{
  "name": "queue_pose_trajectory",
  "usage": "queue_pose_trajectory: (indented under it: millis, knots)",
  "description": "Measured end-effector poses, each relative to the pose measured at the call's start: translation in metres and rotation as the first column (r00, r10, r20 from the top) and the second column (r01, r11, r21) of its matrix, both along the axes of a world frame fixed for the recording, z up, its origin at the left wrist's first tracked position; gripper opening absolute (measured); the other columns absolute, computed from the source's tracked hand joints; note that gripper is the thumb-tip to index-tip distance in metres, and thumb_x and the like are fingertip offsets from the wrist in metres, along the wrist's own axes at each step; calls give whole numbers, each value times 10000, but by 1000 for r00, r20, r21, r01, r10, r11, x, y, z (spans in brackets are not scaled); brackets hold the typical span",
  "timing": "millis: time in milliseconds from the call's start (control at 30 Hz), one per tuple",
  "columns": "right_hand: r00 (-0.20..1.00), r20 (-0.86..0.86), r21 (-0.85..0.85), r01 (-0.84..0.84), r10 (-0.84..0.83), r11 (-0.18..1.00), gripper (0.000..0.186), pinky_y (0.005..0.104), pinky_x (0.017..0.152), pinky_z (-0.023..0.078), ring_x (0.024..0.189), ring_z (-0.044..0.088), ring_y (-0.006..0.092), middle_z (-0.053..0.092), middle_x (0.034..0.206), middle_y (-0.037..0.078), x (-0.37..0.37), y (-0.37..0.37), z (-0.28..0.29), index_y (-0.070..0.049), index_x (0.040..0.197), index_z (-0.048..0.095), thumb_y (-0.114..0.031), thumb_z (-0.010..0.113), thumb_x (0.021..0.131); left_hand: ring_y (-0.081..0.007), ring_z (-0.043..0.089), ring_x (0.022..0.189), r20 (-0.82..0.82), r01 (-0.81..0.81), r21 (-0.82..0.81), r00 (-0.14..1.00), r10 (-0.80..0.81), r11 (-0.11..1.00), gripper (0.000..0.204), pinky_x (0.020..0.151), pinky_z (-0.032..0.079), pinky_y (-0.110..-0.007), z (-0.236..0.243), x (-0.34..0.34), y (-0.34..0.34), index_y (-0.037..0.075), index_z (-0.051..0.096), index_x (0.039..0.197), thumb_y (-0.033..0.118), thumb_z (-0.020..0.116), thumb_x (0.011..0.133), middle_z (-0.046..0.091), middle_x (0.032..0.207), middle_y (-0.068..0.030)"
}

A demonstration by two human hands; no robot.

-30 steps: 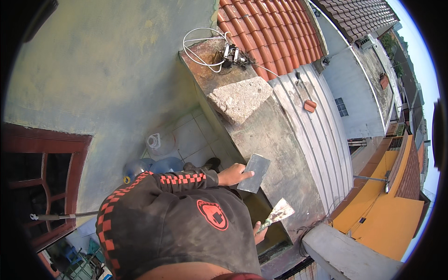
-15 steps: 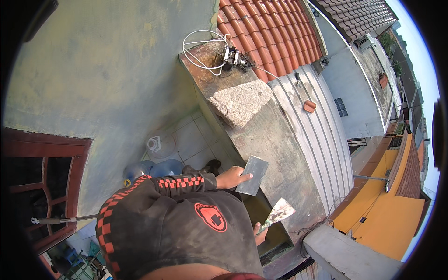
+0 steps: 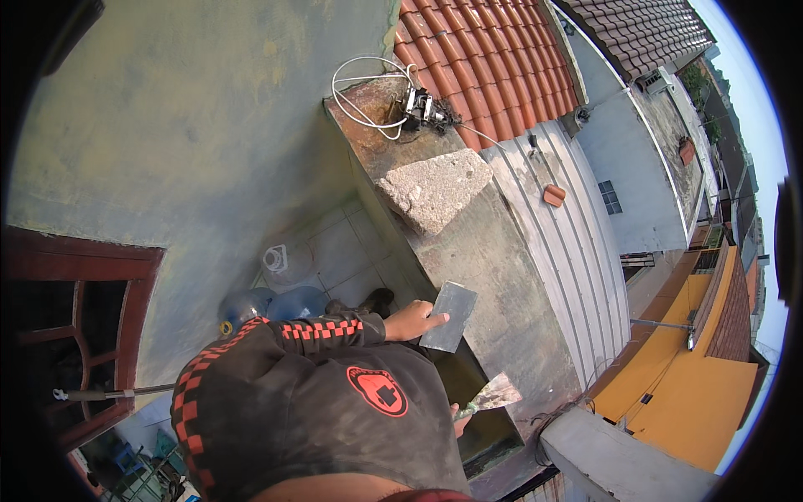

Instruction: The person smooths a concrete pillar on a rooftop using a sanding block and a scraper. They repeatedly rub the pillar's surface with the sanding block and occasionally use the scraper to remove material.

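My left hand (image 3: 408, 320) pinches a flat dark grey rectangular plate (image 3: 449, 316) at its near left edge, thumb on top. The plate is held above the edge of a ledge. Lower down, my right hand (image 3: 459, 421), mostly hidden by my shirt front, grips a putty knife (image 3: 497, 393). Its wide blade is smeared with whitish and brown residue and points up to the right, over the ledge. The plate and the knife are apart.
A rough pale block (image 3: 437, 189) rests on the weathered concrete ledge (image 3: 493, 268). Beyond it lie a metal bracket with white cable (image 3: 422, 109), orange roof tiles (image 3: 485, 67) and a corrugated roof (image 3: 577, 251). A patchy painted wall (image 3: 184, 125) and red-framed window (image 3: 146, 284) stand left.
The putty knife has dropped slightly and its blade has tilted flatter toward the right. My left hand and the plate have shifted only slightly.
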State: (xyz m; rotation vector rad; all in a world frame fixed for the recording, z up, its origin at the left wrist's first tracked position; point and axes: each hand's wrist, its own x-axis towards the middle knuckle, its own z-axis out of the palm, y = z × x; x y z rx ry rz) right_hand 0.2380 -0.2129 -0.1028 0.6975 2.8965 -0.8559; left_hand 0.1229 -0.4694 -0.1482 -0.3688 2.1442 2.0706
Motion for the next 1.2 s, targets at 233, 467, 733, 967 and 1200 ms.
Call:
queue_pose_trajectory:
  millis: [233, 467, 733, 967, 1200]
  knots:
    - [999, 44, -219, 16, -7, 976, 506, 474, 739, 499, 796, 647, 439, 698, 935, 271, -10, -10, 4, 91, 1248, 560, -368, 548, 1038, -111, 475, 645, 46, 66, -70, 997, -63, 995, 608, 600, 434, -394, -28, -1, -10, -84, 573, 737, 465, 613, 995, 546, 617, -124]
    - [999, 31, -236, -12, 20, 972, 368, 502, 664, 477, 777, 640, 482, 664, 832, 264, 2, 2, 15, 19, 1116, 583, -337, 567, 1025, -67, 572, 797, 101, 12, 264, 994, -40, 965, 419, 729, 487, -289, -4, 6, -3, -53, 672, 969, 352, 585, 1040, 685, 867, -21]
    - [994, 25, -196, 105, -102, 975, 401, 530, 627, 452, 750, 610, 513, 623, 758, 291, 50, 34, 14, 32, 967, 548, -363, 607, 998, -77, 574, 852, 118, 133, 242, 979, -166, 961, 388, 782, 478, -277, -1, 12, 15, -40, 675, 1032, 340, 595, 1036, 683, 938, -30]
    - [894, -32, -251, 425, -446, 870, 377, 439, 599, 484, 627, 661, 333, 625, 668, 176, 108, 94, 13, 32, 968, 579, -342, 606, 1001, -91, 585, 853, 141, 264, 216, 944, -298, 940, 395, 782, 486, -282, 0, 26, 72, -49, 671, 1054, 338, 597, 1033, 684, 958, -42]
    - [818, -105, -399, 487, -566, 777, 401, 363, 600, 475, 599, 643, 199, 642, 645, 100, 158, 145, 26, 30, 1066, 618, -361, 530, 1039, -93, 603, 856, 170, 435, 245, 861, -480, 867, 391, 777, 495, -278, 26, 52, 161, -55, 671, 1075, 328, 608, 1029, 696, 973, -50]
